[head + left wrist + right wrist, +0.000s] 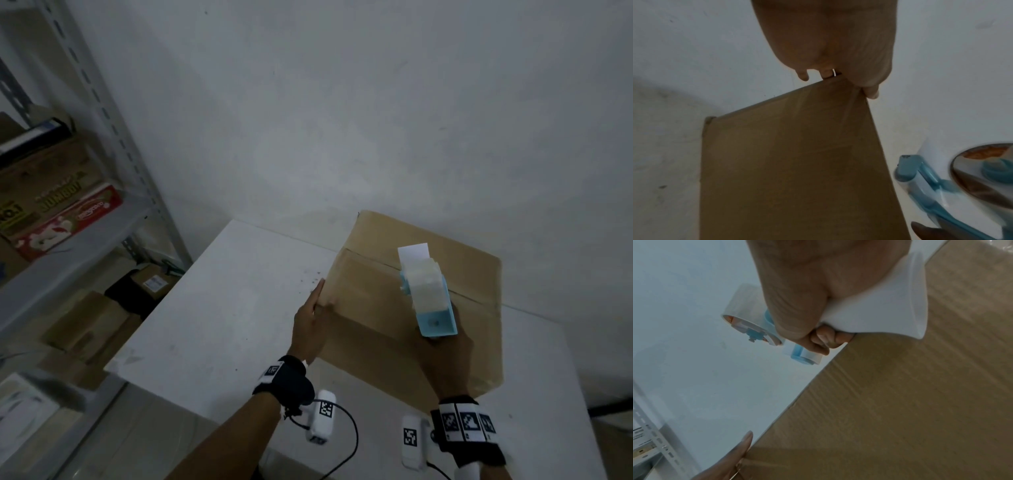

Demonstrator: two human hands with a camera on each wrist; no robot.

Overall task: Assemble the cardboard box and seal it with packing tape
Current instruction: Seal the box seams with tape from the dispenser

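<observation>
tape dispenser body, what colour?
The tape dispenser is light blue, with a whitish roll on it. It shows best in the head view.

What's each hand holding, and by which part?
Right hand grips the tape dispenser by its handle; left hand braces the cardboard box at its left edge.

this looks like a storeroom or packing room. a steel rack [121,137] of slotted angle iron stands at the left, its shelves holding printed cartons [51,205] and a dark binder [34,135]. more brown boxes [92,325] sit on the floor beneath it. the wall [342,102] is bare, scuffed white plaster. a plain white bench [222,325] stands against it, carrying a cardboard box [376,274] with a blue and white tape dispenser [431,298] on top.
</observation>
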